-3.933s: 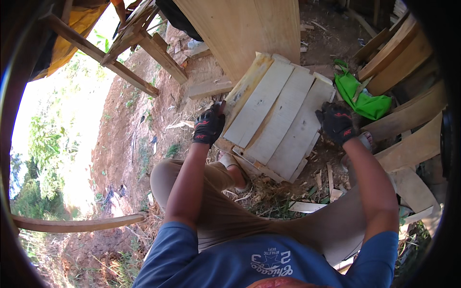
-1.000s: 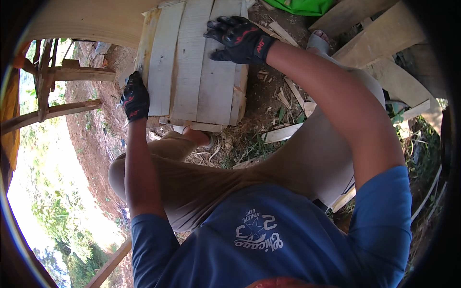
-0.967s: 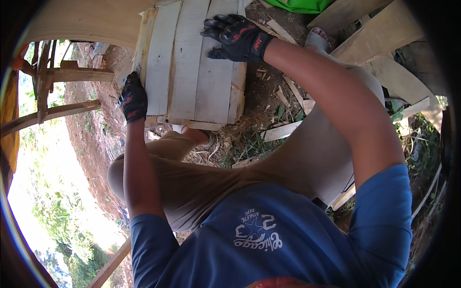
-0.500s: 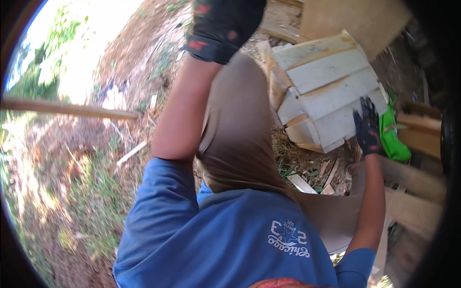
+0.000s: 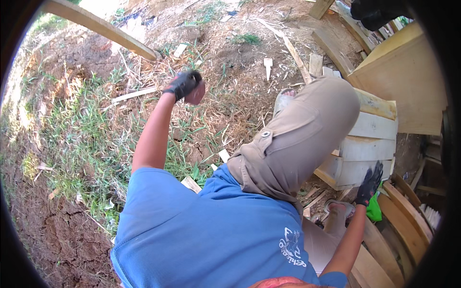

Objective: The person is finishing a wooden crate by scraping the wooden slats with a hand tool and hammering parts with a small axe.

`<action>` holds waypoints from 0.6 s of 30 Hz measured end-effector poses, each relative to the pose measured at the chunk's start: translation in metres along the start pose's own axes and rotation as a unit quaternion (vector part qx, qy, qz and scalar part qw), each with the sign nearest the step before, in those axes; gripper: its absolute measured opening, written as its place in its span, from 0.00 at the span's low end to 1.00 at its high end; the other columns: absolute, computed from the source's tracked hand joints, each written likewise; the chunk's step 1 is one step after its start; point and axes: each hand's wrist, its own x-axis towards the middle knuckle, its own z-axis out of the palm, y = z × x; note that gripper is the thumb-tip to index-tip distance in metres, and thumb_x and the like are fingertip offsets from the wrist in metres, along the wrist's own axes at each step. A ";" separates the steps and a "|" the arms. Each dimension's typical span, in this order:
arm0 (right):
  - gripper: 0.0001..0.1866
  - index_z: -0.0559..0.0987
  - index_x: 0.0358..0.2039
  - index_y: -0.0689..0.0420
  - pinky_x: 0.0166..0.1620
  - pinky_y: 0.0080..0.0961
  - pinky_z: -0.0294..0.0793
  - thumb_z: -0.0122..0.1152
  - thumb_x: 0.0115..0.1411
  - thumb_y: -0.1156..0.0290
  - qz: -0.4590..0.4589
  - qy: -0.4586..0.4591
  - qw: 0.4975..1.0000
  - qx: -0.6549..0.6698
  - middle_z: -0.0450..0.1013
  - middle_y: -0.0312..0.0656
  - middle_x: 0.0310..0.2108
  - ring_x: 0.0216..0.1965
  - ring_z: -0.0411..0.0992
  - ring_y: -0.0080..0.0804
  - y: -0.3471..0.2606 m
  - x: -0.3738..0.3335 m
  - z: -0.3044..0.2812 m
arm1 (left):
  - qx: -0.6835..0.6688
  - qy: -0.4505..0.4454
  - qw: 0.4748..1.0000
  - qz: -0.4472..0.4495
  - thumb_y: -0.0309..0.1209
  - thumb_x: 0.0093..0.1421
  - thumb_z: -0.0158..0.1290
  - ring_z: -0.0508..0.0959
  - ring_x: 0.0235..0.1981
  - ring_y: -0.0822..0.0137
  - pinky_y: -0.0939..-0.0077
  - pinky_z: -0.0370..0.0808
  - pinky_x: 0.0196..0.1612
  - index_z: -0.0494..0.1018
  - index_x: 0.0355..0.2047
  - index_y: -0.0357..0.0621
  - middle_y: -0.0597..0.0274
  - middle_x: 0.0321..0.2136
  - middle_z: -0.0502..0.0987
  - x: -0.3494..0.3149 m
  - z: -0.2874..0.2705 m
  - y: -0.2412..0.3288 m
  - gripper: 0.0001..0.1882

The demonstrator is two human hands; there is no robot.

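My left hand (image 5: 184, 86), in a black glove with red marks, is held out over the grassy ground on the left. Its fingers look curled closed, and whatever they hold, if anything, cannot be made out. My right hand (image 5: 370, 185), gloved the same way, lies with fingers stretched out at the near right edge of a white-painted wooden piece made of planks (image 5: 367, 146). My bent knee (image 5: 312, 125) covers the left part of that piece. A bright green cloth or bag (image 5: 374, 209) shows just below my right wrist.
A large plywood sheet or box (image 5: 403, 81) stands beyond the planked piece. Long boards (image 5: 391, 216) are stacked at the right. A wooden pole (image 5: 103, 29) slants in from the upper left. Wood scraps (image 5: 268, 67) lie on dirt and grass. A black object (image 5: 377, 13) is at the top right.
My left hand has swung down and left from the top of the view. The view has turned, so the planked piece now sits farther right, partly behind my knee. My right hand stays against it.
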 end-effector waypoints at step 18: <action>0.24 0.69 0.70 0.62 0.71 0.44 0.64 0.50 0.78 0.65 0.056 0.016 0.998 0.038 0.65 0.57 0.71 0.70 0.64 0.54 0.013 -0.024 0.021 | 0.149 -0.015 0.964 -0.220 0.74 0.58 0.55 0.66 0.71 0.42 0.54 0.66 0.72 0.64 0.69 0.27 0.37 0.72 0.62 -0.088 0.003 -0.154 0.60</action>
